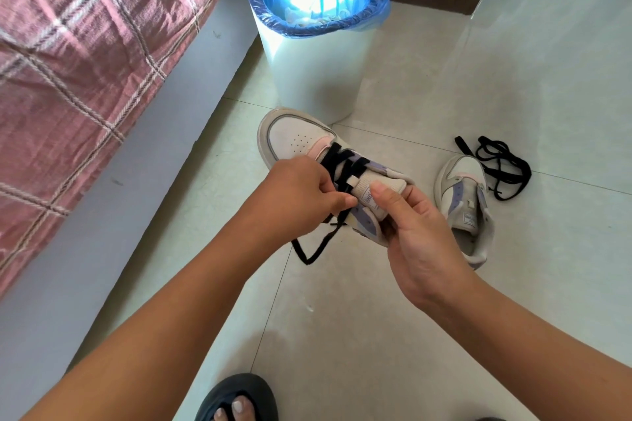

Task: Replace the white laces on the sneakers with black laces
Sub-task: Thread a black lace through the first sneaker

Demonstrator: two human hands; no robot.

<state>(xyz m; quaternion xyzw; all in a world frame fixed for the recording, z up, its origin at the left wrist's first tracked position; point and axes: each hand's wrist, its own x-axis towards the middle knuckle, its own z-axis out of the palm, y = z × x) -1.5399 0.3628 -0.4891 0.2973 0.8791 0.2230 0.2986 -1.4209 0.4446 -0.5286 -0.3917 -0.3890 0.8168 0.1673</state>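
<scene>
A bed [85,55] with a pink checked cover fills the far left, and a white bin [318,55] lined with a blue bag stands on the tiled floor [478,79] just beyond the hands. The held sneaker [307,150] is lifted above the floor at centre, its long axis running from near right to far left, toe toward the bin. A black lace [342,164] crosses its eyelets, one end hanging below. The left hand [301,195] pinches the lace at the eyelets; the right hand [420,239] grips the tongue and heel end. A second sneaker [465,202] lies on the floor to the right, unlaced, touching a loose lace [502,161]. A black sandal [236,396] shows at the near edge.
</scene>
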